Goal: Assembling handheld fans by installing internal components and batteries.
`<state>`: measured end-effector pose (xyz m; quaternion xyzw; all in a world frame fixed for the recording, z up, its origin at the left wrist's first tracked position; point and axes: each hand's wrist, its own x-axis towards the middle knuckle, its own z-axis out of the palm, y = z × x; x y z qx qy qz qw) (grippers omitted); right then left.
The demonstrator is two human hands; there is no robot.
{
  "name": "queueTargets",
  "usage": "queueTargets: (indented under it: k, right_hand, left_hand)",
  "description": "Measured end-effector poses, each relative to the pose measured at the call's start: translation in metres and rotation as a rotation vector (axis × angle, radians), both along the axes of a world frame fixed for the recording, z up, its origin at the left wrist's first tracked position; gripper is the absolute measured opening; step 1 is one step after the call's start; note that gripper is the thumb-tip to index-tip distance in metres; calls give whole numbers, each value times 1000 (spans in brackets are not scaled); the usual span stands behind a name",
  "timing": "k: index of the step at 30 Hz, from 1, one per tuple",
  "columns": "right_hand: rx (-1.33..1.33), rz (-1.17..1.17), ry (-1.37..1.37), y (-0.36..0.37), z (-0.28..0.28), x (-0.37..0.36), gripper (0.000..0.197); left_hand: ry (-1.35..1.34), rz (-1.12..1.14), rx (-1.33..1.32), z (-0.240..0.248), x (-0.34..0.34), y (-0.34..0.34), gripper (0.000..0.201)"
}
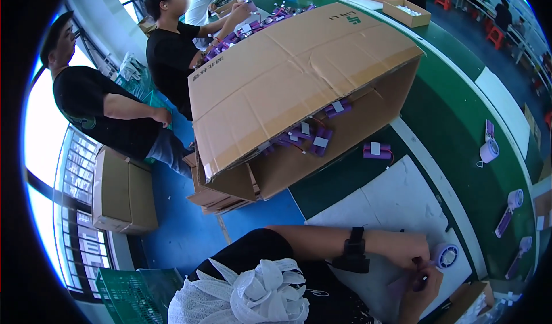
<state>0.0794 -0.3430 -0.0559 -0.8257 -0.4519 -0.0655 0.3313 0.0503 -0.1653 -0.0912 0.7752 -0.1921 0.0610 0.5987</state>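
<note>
At the lower right, a small handheld fan [446,256] with a round pale purple head is between my two hands. My left hand [407,248], with a black band on its wrist, reaches in from the left with its fingers closed at the fan's neck. My right hand [423,288] is just below, its fingers wrapped round the fan's purple handle. Something small and dark shows at the fingertips, too blurred to name. Under both hands lies a white sheet [379,200] on the green table. Part of the handle is hidden by the fingers.
A large open carton [305,65] lies on its side ahead, with purple battery packs [321,142] inside; another pack [376,150] lies outside it. Several handheld fans [489,150] lie along the right. A small box [468,304] is near my right hand. People stand at left.
</note>
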Motion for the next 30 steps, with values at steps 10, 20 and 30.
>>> queueTargets:
  k: [10, 20, 30]
  right_hand:
    - [-20, -41, 74, -4, 0, -1, 20]
    - [-36, -109, 144, 1, -1, -8, 25]
    - [-100, -73, 127, 5, 3, -23, 32]
  left_hand:
    - [66, -45, -106, 6, -8, 6, 14]
    - [268, -7, -134, 11, -14, 10, 20]
    - [80, -55, 25, 11, -23, 20, 16]
